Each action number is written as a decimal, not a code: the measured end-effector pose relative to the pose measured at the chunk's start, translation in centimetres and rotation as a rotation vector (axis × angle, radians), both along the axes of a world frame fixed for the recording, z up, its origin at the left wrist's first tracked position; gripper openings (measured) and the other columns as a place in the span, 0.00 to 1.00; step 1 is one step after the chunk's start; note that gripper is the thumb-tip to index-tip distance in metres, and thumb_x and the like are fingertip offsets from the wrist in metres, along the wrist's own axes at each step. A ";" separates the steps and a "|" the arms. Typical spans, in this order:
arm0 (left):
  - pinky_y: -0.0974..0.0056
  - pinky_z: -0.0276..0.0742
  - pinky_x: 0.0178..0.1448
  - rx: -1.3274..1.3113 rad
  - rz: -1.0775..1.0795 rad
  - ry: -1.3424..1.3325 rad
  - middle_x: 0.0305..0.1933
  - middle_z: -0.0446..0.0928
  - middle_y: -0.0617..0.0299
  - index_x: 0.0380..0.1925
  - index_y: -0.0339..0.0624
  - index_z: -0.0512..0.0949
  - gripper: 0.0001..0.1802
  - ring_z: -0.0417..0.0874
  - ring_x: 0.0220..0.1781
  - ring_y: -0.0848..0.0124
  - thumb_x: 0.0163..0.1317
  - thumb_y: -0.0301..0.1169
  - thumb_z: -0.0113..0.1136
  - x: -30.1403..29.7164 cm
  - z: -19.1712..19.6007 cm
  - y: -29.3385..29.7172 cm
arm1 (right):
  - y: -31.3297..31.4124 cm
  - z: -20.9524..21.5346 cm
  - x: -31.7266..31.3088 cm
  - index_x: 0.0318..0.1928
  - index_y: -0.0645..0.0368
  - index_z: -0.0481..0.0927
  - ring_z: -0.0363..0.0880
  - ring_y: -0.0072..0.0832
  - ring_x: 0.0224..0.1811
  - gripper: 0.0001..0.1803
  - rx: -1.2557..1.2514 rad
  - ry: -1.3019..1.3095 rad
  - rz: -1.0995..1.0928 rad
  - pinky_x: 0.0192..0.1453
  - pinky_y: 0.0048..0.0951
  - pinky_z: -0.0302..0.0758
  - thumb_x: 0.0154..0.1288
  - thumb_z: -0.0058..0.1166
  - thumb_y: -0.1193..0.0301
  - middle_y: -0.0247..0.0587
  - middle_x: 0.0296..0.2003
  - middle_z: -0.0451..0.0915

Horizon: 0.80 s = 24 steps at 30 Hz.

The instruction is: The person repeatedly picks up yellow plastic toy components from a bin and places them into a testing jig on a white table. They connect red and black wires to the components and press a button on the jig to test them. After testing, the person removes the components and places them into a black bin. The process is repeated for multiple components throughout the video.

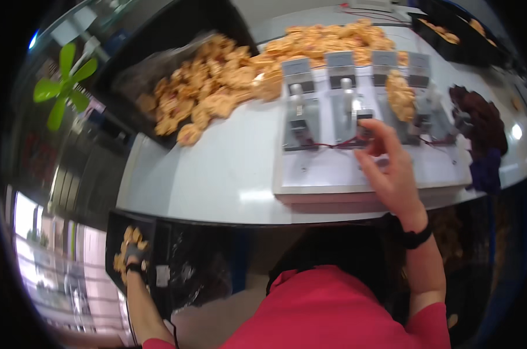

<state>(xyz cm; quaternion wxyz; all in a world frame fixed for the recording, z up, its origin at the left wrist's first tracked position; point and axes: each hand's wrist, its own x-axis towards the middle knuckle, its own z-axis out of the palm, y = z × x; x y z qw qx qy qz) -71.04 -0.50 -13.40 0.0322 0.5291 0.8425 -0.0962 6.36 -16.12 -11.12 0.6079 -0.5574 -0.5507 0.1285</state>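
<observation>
Presently, with the clock face centred on the white board (327,180), the right hand (391,168) was at the second fixture (343,110) from the left, in a row of four. Its thumb and forefinger tips stood slightly apart beside a small dark block (364,114) on that fixture; whether they were clamped on any part cannot be told. The left hand (135,253) was at 8 o'clock, reaching down into a black bin (115,224) among yellow pieces (123,259); its fingers were too small in view to tell whether they gripped one. One ragged yellow piece (400,96) rested on the third fixture, at 12 o'clock from the right hand. A loose heap (327,43) lay on the bench (217,174) at 11 o'clock, and more pieces spilled from a black box (199,20) at 10 o'clock. Red wires (327,145) ran along the fixtures. The step in hand was judged to be manipulation of the second fixture, with the left hand attending to the bin. The next move appeared to call for a light fingertip action, clear of the wires.
</observation>
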 end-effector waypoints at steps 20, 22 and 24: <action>0.57 0.73 0.50 0.490 -1.071 -0.725 0.42 0.73 0.52 0.54 0.42 0.78 0.22 0.76 0.44 0.57 0.59 0.34 0.63 48.9 -2.8 -3.1 | -5.7 0.8 6.1 0.37 0.64 0.81 0.76 0.42 0.39 0.05 -0.287 -0.433 -0.225 0.46 0.37 0.72 0.64 0.60 0.75 0.44 0.33 0.77; 0.55 0.73 0.50 0.544 -1.140 -0.581 0.42 0.73 0.52 0.52 0.42 0.79 0.22 0.75 0.44 0.54 0.58 0.37 0.63 49.4 -4.5 -3.7 | -5.7 0.7 5.8 0.37 0.64 0.81 0.76 0.42 0.39 0.05 -0.301 -0.421 -0.253 0.46 0.37 0.72 0.64 0.60 0.75 0.44 0.33 0.77; 0.54 0.73 0.50 0.558 -1.134 -0.540 0.42 0.73 0.52 0.51 0.42 0.79 0.22 0.75 0.44 0.53 0.57 0.39 0.63 49.5 -4.2 -4.2 | -5.7 0.6 5.9 0.38 0.63 0.81 0.76 0.41 0.38 0.04 -0.319 -0.427 -0.271 0.45 0.36 0.72 0.64 0.60 0.75 0.43 0.33 0.77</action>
